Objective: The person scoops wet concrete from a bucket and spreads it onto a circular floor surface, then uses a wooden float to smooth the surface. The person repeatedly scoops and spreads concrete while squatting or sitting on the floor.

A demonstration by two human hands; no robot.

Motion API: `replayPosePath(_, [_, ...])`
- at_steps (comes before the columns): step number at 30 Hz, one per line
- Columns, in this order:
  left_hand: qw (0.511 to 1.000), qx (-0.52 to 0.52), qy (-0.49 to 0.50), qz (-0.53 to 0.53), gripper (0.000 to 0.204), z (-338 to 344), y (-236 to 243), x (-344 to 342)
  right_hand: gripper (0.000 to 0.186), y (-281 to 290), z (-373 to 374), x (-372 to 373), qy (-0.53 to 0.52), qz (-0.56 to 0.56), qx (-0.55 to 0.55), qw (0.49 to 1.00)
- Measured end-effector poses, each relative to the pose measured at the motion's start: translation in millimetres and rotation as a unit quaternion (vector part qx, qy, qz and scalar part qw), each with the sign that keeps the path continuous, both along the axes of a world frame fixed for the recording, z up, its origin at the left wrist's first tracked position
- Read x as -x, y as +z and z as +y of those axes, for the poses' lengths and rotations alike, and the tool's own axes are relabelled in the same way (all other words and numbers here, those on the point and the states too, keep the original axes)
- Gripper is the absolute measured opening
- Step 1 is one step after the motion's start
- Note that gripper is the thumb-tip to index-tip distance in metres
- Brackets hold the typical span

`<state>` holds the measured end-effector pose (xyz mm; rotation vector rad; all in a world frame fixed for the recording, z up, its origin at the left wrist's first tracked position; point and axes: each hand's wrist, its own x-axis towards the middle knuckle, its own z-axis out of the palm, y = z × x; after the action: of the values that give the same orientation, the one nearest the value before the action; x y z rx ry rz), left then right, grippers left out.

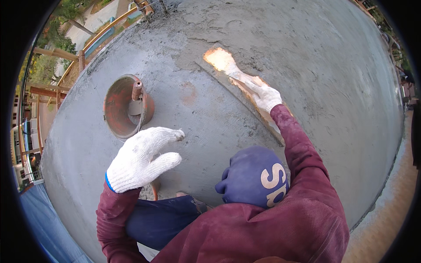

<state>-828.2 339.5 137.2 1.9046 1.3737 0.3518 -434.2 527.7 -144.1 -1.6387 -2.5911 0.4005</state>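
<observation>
Wet grey concrete (333, 109) fills almost the whole head view, a broad fresh slab that curves off to its far edge, where wooden railings and greenery show at the upper left. Its surface is smooth in most places and rougher and darker toward the far middle.

Right hand (266, 95), in a white knitted glove, reaches out over the middle of the slab on a maroon sleeve; its fingers are clenched around the handle of a long flat wooden float (221, 60). The float lies flat on the wet surface, its pale far end pointing toward the slab's far edge and a straight ridge of cement running along its left side. It looks stiff and fairly light, best gripped at the raised handle in its middle so the face stays level; the mix under it is soft and would mark easily.

Left hand (141, 158), also in a white glove with a blue cuff, hovers above the near left part of the slab with fingers loosely extended and grasping nothing. Just beyond it sits a round rust-orange metal bucket (127, 106), tipped slightly, with a short tool handle standing up from inside it.

At the lower middle a dark blue cap (252, 175) and dark blue trousers show.
</observation>
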Motion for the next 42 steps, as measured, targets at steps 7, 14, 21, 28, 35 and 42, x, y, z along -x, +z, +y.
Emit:
replayPosePath(7, [0.995, 0.084, 0.0, 0.059, 0.05, -1.3, -26.6, 14.3, 0.07, 1.9, -93.3, 7.3, 0.056, 0.034, 0.079, 0.995])
replayPosePath(14, [0.987, 0.093, -0.101, 0.08, 0.054, 31.5, -57.8, -8.4, 0.074, -5.6, -32.6, 47.8, 0.024, 0.006, 0.005, 1.0])
replayPosePath(21, [0.985, 0.137, -0.084, 0.055, 0.056, 29.1, -62.2, -4.0, 0.081, -5.7, -3.9, -39.9, -0.108, -0.015, -0.084, 0.99])
replayPosePath(28, [0.983, 0.144, -0.115, 0.021, 0.059, 49.3, -82.6, -25.4, 0.078, -5.6, 69.3, -63.5, -0.207, -0.022, -0.066, 0.976])
replayPosePath(35, [0.979, 0.203, 0.014, -0.026, 0.057, 54.5, -59.3, 0.8, 0.094, -2.3, -72.6, -60.2, -0.189, 0.047, 0.039, 0.98])
replayPosePath(42, [0.977, 0.198, -0.082, -0.016, 0.058, 88.1, -79.9, -53.7, 0.066, 3.8, 128.5, -22.1, -0.261, 0.026, -0.023, 0.965])
